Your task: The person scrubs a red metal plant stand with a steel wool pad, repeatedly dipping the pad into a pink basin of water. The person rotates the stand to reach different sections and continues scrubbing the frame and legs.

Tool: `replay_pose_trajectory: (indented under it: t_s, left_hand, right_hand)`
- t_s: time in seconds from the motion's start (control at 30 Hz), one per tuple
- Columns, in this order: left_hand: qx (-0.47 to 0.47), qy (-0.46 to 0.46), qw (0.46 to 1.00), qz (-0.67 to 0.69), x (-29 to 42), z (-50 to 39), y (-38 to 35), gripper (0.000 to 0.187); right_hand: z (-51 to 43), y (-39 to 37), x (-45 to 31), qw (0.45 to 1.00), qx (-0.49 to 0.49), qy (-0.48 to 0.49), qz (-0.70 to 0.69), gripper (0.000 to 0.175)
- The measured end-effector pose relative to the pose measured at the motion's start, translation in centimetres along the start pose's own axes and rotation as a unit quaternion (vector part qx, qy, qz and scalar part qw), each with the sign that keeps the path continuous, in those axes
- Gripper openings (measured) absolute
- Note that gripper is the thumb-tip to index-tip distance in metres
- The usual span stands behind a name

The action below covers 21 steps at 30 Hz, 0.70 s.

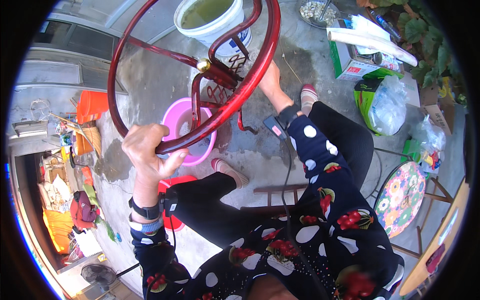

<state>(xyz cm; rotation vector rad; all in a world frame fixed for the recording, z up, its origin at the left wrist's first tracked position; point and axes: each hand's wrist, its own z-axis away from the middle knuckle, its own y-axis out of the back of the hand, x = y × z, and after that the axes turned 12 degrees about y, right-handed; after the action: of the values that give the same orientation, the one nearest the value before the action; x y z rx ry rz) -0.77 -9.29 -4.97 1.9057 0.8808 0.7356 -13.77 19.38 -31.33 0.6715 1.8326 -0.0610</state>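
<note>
A dark red glossy metal frame (245,92), with a large ring, curved struts, scrollwork and a gold-coloured ball (203,65), is tilted over the floor. My left hand (148,150) grips the ring at its lower left, thumb below the tube. On the right, my right hand (269,77) reaches behind the ring; its fingers are hidden, so its hold cannot be told. Beneath the frame stands a pink basin (173,112) with water and something dark in it. A white bucket (225,33) of greenish water is at the top, beyond the frame.
A red basin (180,224) lies by my left leg. Cartons (352,65), a green bag (365,108) and a flower-patterned round seat (401,198) are at the right. Orange buckets (90,107) stand left. Farther left, a person (83,210) bends low. A standing fan (98,275) is lower left.
</note>
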Motion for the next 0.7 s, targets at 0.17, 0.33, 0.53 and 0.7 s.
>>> replay_pose_trajectory:
  t_s: [0.17, 0.33, 0.53, 0.7]
  left_hand:
    - [-0.005, 0.021, 1.0, -0.002, 0.2, 0.2, 0.2, 0.064]
    - [0.0, 0.014, 1.0, 0.005, 0.1, 0.3, 0.0, 0.067]
    - [-0.003, 0.023, 1.0, -0.001, 0.1, 0.4, 0.3, 0.064]
    - [0.008, 0.004, 1.0, 0.008, 0.2, 0.1, 0.3, 0.061]
  right_hand:
    - [-1.9, -1.3, -5.4, 0.972, 0.175, 0.065, -0.141, 0.023]
    - [-0.6, -4.3, -10.7, 0.976, 0.181, 0.009, -0.119, 0.031]
    - [2.0, -1.9, -10.6, 0.962, 0.115, 0.235, -0.082, 0.039]
    - [-2.9, 0.0, -9.8, 0.968, 0.182, 0.15, -0.087, 0.034]
